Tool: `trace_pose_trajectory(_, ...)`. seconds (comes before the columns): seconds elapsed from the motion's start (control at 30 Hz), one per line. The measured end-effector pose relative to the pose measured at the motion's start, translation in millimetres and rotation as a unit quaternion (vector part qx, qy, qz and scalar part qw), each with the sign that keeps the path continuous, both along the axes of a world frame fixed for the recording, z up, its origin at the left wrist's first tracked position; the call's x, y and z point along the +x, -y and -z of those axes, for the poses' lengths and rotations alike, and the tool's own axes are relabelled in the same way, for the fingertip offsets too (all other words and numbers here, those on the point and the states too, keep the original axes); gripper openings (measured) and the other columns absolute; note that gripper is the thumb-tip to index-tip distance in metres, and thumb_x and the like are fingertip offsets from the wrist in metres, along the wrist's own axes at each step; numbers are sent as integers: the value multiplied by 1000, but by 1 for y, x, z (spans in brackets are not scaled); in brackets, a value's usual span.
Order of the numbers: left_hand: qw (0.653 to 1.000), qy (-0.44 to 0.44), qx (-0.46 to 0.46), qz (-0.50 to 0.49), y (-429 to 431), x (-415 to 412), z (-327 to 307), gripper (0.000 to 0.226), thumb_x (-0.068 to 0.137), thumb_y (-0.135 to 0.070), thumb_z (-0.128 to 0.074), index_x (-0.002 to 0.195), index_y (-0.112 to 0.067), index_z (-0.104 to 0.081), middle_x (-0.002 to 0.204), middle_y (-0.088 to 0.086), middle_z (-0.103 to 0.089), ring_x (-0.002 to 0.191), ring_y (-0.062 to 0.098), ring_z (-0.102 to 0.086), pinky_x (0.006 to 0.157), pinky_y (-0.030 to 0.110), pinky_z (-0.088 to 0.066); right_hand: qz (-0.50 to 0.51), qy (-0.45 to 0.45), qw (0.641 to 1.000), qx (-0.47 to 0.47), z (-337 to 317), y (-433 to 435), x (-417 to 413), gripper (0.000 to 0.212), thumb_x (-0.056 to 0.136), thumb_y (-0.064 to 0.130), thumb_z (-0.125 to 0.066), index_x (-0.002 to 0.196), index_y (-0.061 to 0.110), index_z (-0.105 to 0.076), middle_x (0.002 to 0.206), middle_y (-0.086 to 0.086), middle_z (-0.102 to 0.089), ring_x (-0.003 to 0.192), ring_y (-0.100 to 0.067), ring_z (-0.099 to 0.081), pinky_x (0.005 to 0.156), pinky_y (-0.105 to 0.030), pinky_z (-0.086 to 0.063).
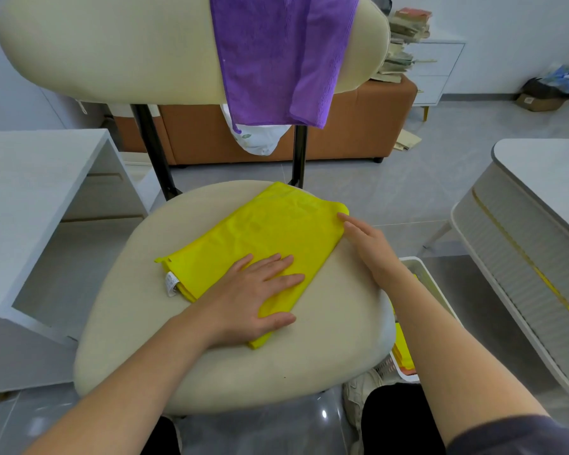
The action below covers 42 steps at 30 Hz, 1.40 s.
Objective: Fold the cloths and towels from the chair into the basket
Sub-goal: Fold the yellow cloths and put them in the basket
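While left hand (253, 297) presses yellow cloth (276, 231), chair seat (128, 323) hides most of basket (421, 270)

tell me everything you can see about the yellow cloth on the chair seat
The yellow cloth is bright, thin-looking fabric folded into a long layered rectangle, lying flat and diagonal on the cream chair seat. A white tag sticks out at its left corner, where stacked edges show. The left hand presses flat on its near end; the right hand touches its right edge with straight fingers.
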<state>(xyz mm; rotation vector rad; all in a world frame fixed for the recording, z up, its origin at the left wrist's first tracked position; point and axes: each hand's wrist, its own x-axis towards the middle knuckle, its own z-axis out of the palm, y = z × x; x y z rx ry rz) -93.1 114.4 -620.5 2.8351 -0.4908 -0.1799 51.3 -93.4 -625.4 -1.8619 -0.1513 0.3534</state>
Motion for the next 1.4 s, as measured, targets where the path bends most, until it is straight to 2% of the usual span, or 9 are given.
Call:
trace_pose_trajectory(0.1,1000,6,-3,-2,-1,1,2,78,74,-83,-5,144,-50,-13,157,-18,-1,143,-1,5,115,31,4,14,-19,999,38,1,2,2,32,97,22,-48,128,25,-57,137,0,-51,127,-14,-45,112,-37,-32)
trace_pose_trajectory(0.3,1000,-2,11,4,-1,2,3,76,74,-82,-8,143,-51,-9,156,-19,4,142,-1,9,115,32,7,35,-63,994,77,3,4,5,36,95,22,-53,131,23,-55,137,-3,-53,126,-19,-49,111,-42,-35)
trace_pose_trajectory(0.47,1000,-6,10,4,0,2,2,76,74,-80,-11,144,-50,-10,156,-19,4,142,-2,9,115,31,8,48,-67,993,83,4,3,6,52,94,17,-54,144,22,-38,147,2,-40,134,-15,-38,113,-35,-30)
trace_pose_trajectory(0.6,1000,-4,8,6,0,1,2,78,74,-80,-12,145,-48,-12,157,-17,2,142,0,8,115,31,8,47,-68,994,77,5,3,7,59,94,15,-52,147,25,-30,152,7,-30,138,-14,-30,103,-27,-28)
trace_pose_trajectory(0.8,1000,-2,5,7,-1,1,2,79,75,-81,-4,146,-46,-10,157,-16,2,143,0,8,115,33,8,41,-48,997,47,1,1,6,61,93,12,-49,147,32,-28,154,3,-26,141,-16,-25,103,-27,-25)
trace_pose_trajectory(0.93,1000,4,-7,-6,0,0,3,84,74,-80,10,147,-42,-8,157,-15,-1,143,0,6,116,33,7,16,-29,999,-2,-1,-3,4,53,96,12,-43,146,25,-33,152,-1,-31,138,-17,-30,107,-28,-26)
trace_pose_trajectory(1.13,1000,3,6,-3,0,0,4,85,74,-80,6,148,-41,-9,157,-15,2,143,0,8,116,33,8,18,-51,998,-11,-2,-4,6,49,97,13,-43,145,19,-37,152,0,-31,138,-16,-31,112,-30,-24)
trace_pose_trajectory(1.4,1000,1,14,-2,0,-1,4,82,76,-77,-4,148,-40,-10,157,-15,3,142,-1,9,116,33,9,25,-45,999,-14,1,-3,5,59,96,14,-44,150,21,-22,155,0,-26,140,-19,-27,109,-30,-25)
